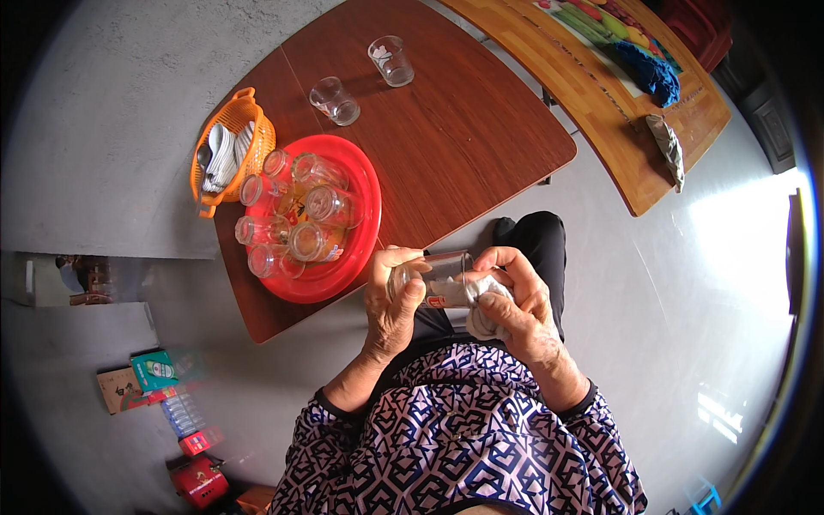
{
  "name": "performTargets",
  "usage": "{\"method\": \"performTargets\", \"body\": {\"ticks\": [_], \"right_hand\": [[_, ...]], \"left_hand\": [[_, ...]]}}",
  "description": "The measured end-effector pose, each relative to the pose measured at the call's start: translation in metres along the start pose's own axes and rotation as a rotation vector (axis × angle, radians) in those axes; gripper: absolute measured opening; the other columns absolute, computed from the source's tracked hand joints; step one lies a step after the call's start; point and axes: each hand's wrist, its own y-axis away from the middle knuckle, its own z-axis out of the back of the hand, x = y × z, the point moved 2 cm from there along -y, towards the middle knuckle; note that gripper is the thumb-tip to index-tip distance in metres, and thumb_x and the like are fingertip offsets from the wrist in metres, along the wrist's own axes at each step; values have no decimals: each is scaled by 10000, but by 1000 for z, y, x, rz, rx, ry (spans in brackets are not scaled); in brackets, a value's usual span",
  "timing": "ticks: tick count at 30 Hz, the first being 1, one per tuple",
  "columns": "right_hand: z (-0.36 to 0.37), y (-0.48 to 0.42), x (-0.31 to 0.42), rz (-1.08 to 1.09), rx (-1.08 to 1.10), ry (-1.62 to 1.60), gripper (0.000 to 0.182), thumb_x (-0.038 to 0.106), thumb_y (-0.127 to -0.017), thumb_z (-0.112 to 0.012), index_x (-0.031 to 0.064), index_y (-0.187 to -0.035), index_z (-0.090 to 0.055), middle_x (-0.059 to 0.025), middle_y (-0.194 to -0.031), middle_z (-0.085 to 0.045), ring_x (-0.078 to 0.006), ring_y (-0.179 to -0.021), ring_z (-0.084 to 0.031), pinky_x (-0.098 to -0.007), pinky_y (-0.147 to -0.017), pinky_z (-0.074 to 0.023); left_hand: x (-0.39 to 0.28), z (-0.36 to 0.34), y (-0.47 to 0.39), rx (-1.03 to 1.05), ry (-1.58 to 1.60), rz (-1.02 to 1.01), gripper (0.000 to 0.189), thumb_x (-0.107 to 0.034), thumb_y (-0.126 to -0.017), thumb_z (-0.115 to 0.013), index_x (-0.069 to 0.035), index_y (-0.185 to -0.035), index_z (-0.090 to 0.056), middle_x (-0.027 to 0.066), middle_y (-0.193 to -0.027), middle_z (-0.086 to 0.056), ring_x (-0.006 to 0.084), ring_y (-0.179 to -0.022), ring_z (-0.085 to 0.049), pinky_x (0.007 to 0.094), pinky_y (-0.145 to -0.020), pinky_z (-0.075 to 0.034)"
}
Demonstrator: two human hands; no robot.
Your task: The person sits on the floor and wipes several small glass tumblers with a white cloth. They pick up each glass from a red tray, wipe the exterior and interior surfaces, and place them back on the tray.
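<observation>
A clear drinking glass (444, 273) lies sideways between my hands, just in front of the table edge. My left hand (393, 302) grips it around the base end. At its mouth, my right hand (524, 306) holds a crumpled white cloth (489, 309), part of which seems tucked inside the rim. To the left of the hands, a round red plastic tray (370, 212) carries several upside-down glasses (308, 241). Two more glasses, one nearer (335, 102) and one farther (391, 61), stand on the table.
The dark red wooden table (450, 148) has an orange plastic basket (264, 132) of white spoons (222, 158) at its left edge. A lighter wooden table (579, 96) on the right bears a blue cloth (650, 71) and a pale rolled cloth (666, 148). Boxes (154, 370) stand at lower left.
</observation>
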Motion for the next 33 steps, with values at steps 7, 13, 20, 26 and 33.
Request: {"method": "performTargets", "body": {"ticks": [7, 13, 20, 26, 33], "right_hand": [[6, -6, 12, 478, 195, 753, 317, -66, -721, -583, 50, -1016, -577, -71, -959, -632, -211, -831, -571, -300, -777, -460], [11, -8, 20, 715, 162, 1140, 403, -119, -642, -607, 50, -1008, -616, -27, -917, -655, -217, -763, -541, -342, -725, -434], [4, -10, 12, 866, 89, 1416, 382, 40, -655, -706, 80, -1030, -648, -20, -992, -672, -220, -850, -560, -324, -766, -447], [6, -6, 12, 734, 185, 1393, 360, 37, -664, -688, 94, -1019, -671, -7, -974, -668, -219, -866, -543, -341, -741, -450], [20, -1, 16, 431, 277, 857, 302, -64, -729, -580, 31, -1007, -651, -57, -951, -650, -220, -842, -558, -321, -775, -461]], "left_hand": [[5, -2, 0, 17, 230, 203, 401, -396, -965, -507, -19, -1103, -517, 54, -849, -602, 60, -738, -497, 199, -673, -413], [4, -2, -2, 80, 283, 318, 408, -419, -968, -495, -30, -1091, -521, 36, -832, -598, 28, -655, -462, 159, -534, -376], [1, -2, -1, 87, 188, 306, 379, -398, -965, -513, -36, -1074, -524, 2, -795, -553, 15, -629, -427, 158, -505, -357], [-1, -4, 0, 91, 146, 299, 355, -379, -967, -517, -39, -1072, -526, -4, -787, -545, 14, -653, -419, 164, -514, -358], [2, -4, 4, 83, 158, 303, 368, -402, -968, -506, -54, -1088, -523, 9, -824, -576, 6, -661, -424, 155, -517, -372]]}}
